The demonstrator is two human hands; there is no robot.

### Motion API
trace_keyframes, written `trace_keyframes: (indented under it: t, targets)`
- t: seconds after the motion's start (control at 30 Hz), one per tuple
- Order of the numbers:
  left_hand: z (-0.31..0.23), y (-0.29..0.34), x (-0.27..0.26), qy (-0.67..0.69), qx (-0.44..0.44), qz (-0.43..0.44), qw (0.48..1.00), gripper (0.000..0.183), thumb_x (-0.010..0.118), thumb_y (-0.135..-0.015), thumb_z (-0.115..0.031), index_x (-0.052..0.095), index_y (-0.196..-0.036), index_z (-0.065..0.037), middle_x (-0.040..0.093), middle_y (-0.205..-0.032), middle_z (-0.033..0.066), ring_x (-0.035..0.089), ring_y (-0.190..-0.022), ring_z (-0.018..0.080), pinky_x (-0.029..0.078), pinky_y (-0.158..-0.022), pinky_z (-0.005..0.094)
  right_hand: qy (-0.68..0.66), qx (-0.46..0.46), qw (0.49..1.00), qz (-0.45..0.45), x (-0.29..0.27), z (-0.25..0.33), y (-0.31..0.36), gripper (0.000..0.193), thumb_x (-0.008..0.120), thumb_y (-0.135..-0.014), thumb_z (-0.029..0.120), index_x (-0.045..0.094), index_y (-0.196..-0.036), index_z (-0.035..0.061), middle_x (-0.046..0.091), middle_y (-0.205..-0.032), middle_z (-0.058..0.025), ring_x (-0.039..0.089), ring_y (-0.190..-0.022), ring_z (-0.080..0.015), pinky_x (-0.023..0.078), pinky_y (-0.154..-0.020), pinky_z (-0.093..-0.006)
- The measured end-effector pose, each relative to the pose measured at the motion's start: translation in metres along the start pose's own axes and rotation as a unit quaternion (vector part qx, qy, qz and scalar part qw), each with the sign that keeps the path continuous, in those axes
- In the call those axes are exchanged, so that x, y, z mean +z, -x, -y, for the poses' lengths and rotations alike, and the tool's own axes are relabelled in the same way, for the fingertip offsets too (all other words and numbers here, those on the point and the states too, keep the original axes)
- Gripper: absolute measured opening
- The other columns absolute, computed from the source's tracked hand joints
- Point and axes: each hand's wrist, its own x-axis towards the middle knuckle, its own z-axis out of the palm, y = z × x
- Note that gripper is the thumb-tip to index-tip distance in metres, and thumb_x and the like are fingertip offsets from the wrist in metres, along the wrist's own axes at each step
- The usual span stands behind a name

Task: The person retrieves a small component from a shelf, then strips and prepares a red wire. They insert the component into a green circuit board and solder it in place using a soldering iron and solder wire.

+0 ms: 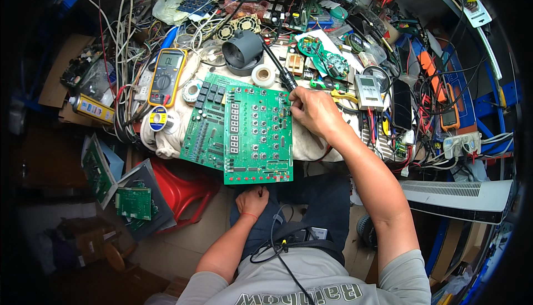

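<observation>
A green circuit board (266,133) with a row of digit displays and several push buttons overhangs the bench's front edge. It partly covers a second green circuit board (208,133) with black relays, on its left. My right hand (313,111) is closed at the upper right edge of the front board, with its fingertips on that edge. Just beyond those fingers lies a black rod-shaped tool (286,77) with a thicker ribbed end. My left hand (252,199) rests on my thigh below the board, its fingers curled. Whatever the left fingers may hold is hidden.
Left of the boards lie a yellow multimeter (166,77) and a solder spool (158,118). Behind them are a grey round blower (242,49) and a tape roll (263,76). Cables and electronic parts crowd the right side. A red stool (186,194) stands at lower left.
</observation>
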Motion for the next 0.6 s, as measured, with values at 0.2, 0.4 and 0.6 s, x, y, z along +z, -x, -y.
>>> trace_keyframes:
  t: [0.2,0.4,0.6]
  targets:
    - [-0.0020,-0.0001,-0.0024,0.005,-0.004,0.003,1.000,0.034,0.068,-0.090,-0.039,0.070,-0.071,-0.011,0.070,-0.072,0.0133,0.070,-0.069,0.0379,0.054,-0.062,0.0493,-0.006,0.001,1.000,0.001,0.0000,-0.0011,0.0002,0.025,0.071,-0.087,0.012,0.068,-0.110,0.0044,0.076,-0.091,-0.0143,0.073,-0.089,-0.0373,0.057,-0.081,-0.0483]
    - [-0.0031,-0.0007,-0.0037,0.014,-0.006,0.003,1.000,0.033,0.068,-0.090,-0.038,0.070,-0.070,-0.012,0.070,-0.071,0.0123,0.069,-0.069,0.0378,0.053,-0.062,0.0491,-0.011,-0.008,1.000,-0.004,0.0008,-0.0024,0.0007,0.024,0.071,-0.087,0.011,0.068,-0.110,0.0038,0.076,-0.091,-0.0147,0.073,-0.089,-0.0376,0.057,-0.081,-0.0475]
    - [-0.0033,0.0002,-0.0043,0.010,-0.006,0.002,1.000,0.033,0.068,-0.090,-0.037,0.069,-0.069,-0.011,0.070,-0.071,0.0122,0.069,-0.069,0.0379,0.053,-0.062,0.0487,0.006,-0.020,1.000,-0.020,-0.0002,0.0003,0.0011,0.020,0.071,-0.087,0.008,0.069,-0.105,0.0002,0.077,-0.088,-0.0147,0.076,-0.083,-0.0327,0.059,-0.077,-0.0410]
